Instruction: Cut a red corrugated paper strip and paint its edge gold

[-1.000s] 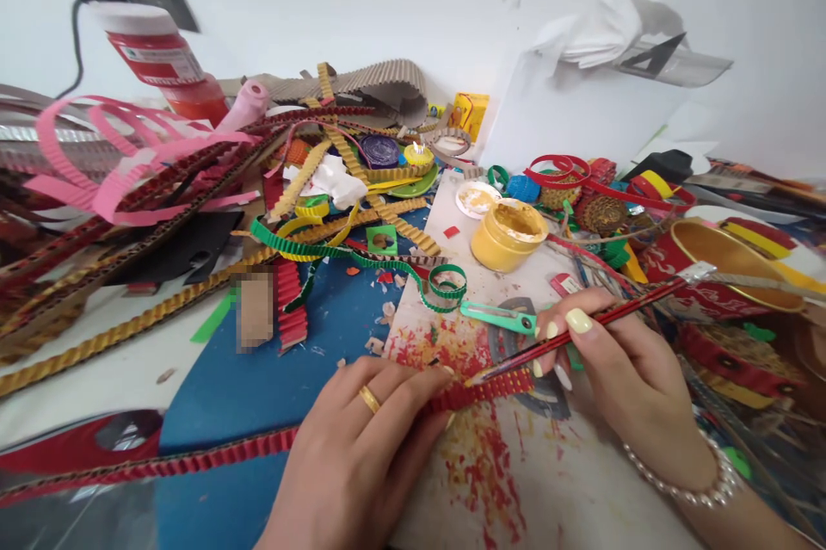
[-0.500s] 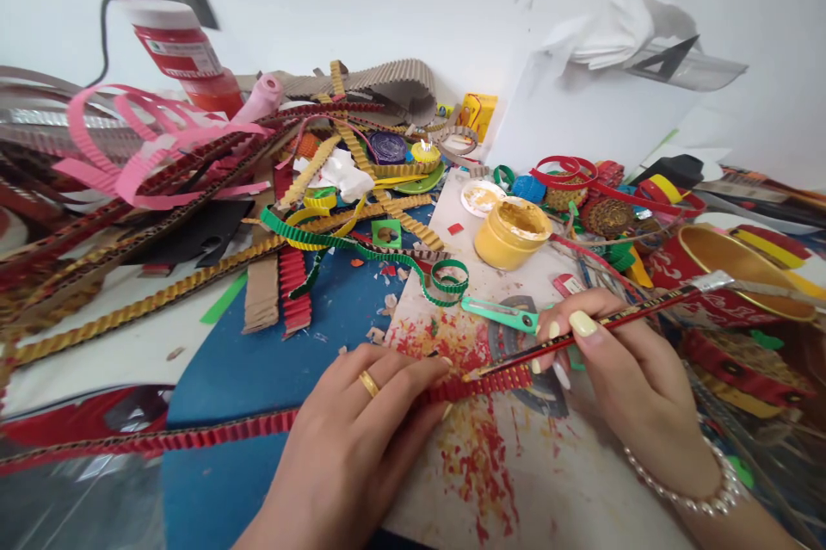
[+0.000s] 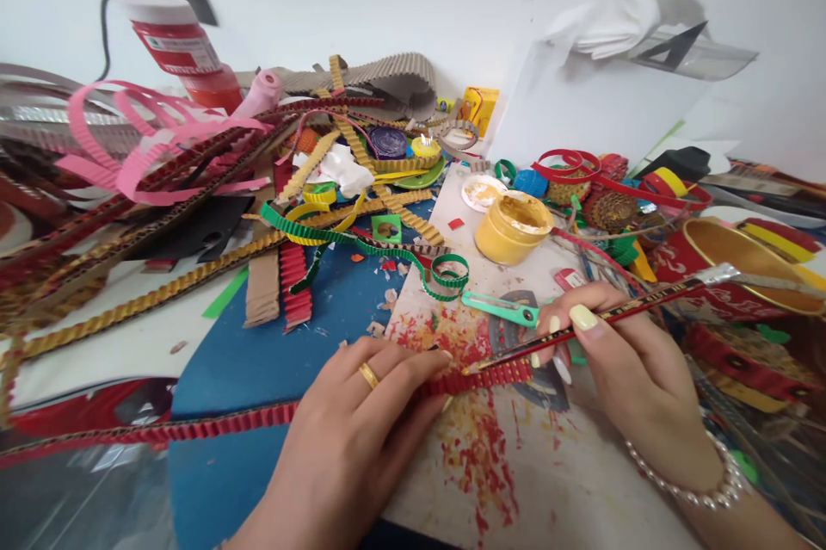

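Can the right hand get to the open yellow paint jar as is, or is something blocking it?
Probably yes. The open yellow paint jar stands just beyond the right hand, lid off, with only the flat green cutter between. But that hand holds a red-handled paintbrush, so only its bristles would enter.

— Where does the long red corrugated paper strip [image 3: 258, 421] lie?

— Across the near edge, running from the far left to the paint-stained white sheet [image 3: 548, 481]. The left hand [image 3: 361, 429] rests on it; the right hand [image 3: 619, 369] sits just right of its end, the red striped pencil [image 3: 619, 318] slanting up to the right.

— And behind?

— The mint-green plastic cutter [image 3: 500, 309] lies just behind the pencil tip, the open yellow paint jar [image 3: 513, 227] further back, its round white lid [image 3: 481, 191] behind-left. The red paint bottle [image 3: 184, 51] stands at far back left.
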A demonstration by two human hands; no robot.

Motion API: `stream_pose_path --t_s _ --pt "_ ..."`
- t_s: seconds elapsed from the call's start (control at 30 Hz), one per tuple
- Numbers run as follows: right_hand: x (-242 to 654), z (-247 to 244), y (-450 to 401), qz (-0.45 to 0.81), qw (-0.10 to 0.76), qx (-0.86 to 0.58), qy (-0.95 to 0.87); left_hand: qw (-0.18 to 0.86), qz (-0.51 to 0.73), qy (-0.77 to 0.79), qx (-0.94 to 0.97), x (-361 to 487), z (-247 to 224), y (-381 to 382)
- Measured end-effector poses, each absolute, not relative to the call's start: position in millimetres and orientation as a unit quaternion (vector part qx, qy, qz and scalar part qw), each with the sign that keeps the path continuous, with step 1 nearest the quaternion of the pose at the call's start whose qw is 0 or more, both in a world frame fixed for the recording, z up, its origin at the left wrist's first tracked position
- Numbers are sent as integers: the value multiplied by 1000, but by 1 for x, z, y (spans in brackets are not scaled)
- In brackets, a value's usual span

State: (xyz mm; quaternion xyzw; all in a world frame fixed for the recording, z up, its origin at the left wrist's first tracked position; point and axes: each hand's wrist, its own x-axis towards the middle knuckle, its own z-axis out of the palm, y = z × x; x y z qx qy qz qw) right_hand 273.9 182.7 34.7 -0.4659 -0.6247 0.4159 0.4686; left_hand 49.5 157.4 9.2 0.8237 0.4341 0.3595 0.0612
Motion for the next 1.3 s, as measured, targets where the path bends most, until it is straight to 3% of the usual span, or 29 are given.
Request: stream_pose_path --t_s 0.17,0.8,1.3 --pt "275 34 182 397 463 -470 -638 64 357 435 824 49 9 156" --pt "275 36 190 481 583 -452 -474 74 370 432 819 50 8 157" --pt "275 40 192 485 576 -428 -498 73 370 434 818 50 8 156"
